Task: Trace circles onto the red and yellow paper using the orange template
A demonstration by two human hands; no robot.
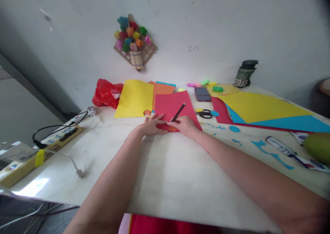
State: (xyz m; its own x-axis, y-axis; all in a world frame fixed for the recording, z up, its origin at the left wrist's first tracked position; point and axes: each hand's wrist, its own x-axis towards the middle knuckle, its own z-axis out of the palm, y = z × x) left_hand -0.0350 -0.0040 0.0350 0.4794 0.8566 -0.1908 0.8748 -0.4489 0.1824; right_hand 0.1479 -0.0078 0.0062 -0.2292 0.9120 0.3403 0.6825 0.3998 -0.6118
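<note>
A red sheet of paper (171, 104) lies on the table in front of me. My right hand (184, 124) grips a dark pen (178, 112), tilted, its lower end at the sheet near the front edge. Flat on the sheet's front left corner rests my left hand (154, 125), fingers spread. An orange paper piece (172, 129) shows on the red sheet between the hands, partly covered by the right one. Just beyond my left fingers is another small orange round piece (147, 112). Black-handled scissors (205, 114) lie to the right of the sheet.
Yellow paper (135, 98) and a red plastic bag (105, 93) are at the back left. A power strip (58, 137) runs along the left edge. Rightward lie stacked coloured sheets (260, 107), blue scraps (273, 154), glue tubes (281, 146) and a dark bottle (245, 73).
</note>
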